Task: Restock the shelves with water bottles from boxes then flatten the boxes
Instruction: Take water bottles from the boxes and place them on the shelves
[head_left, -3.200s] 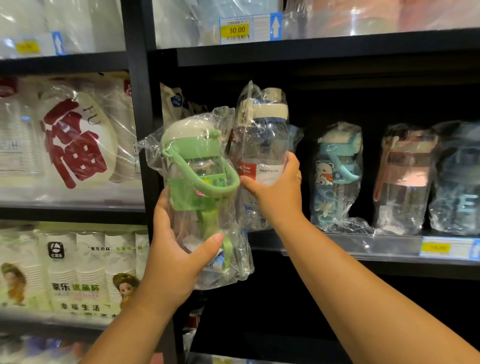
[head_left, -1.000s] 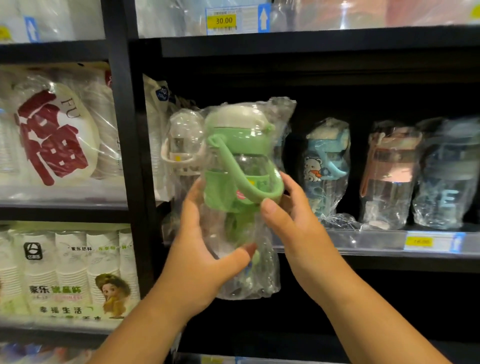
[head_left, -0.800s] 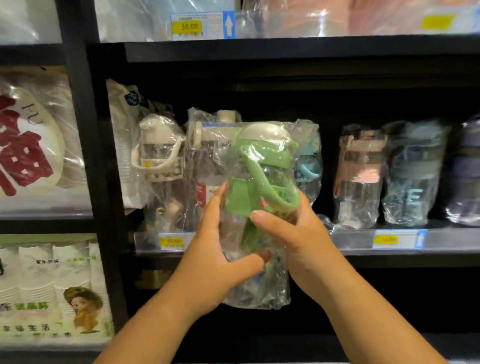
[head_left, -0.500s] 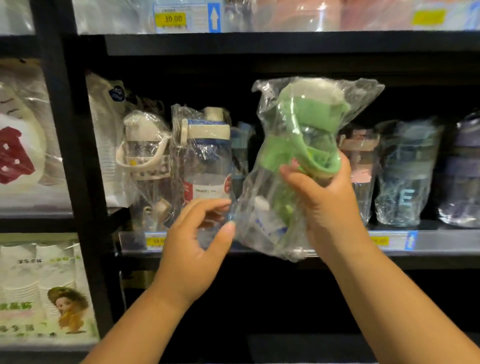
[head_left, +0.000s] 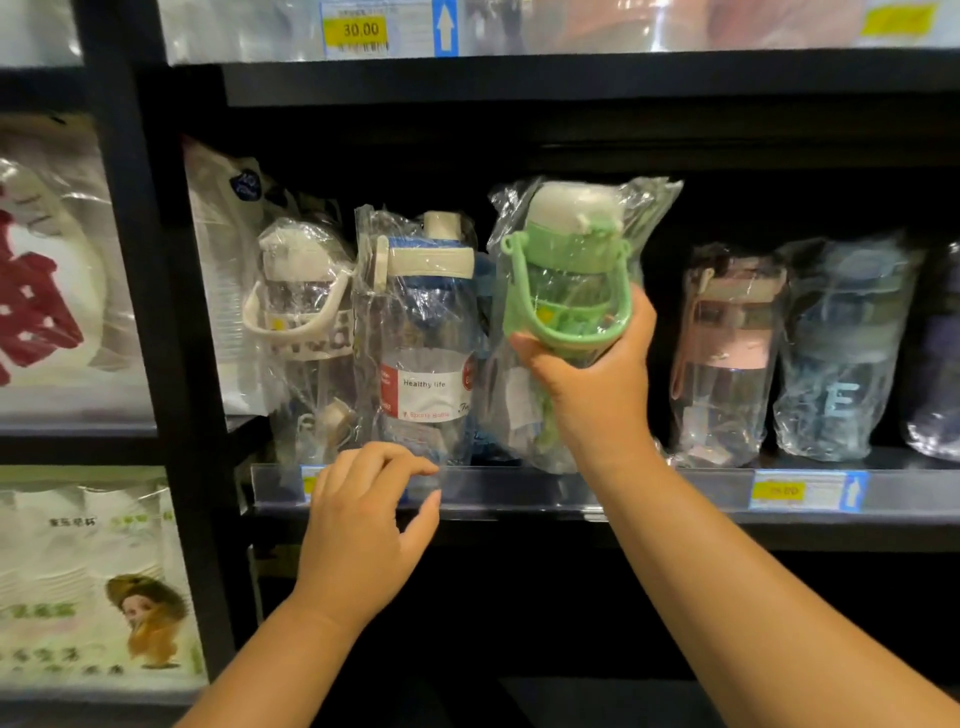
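My right hand grips a green water bottle wrapped in clear plastic, upright at the middle of the black shelf, its base down at shelf level. To its left stand a clear bottle with a "Healthy life" label and a white-handled bottle. My left hand hovers in front of the shelf's front rail, fingers loosely curled, holding nothing. No box is in view.
A pink-banded bottle and a blue-grey bottle marked "E" stand to the right. A black upright post divides off packs of paper cups on the left. Another shelf with a 30.00 price tag runs above.
My left hand let go of the green bottle and dropped towards the shelf rail. My right hand moved the bottle right and set it upright into the gap on the shelf.
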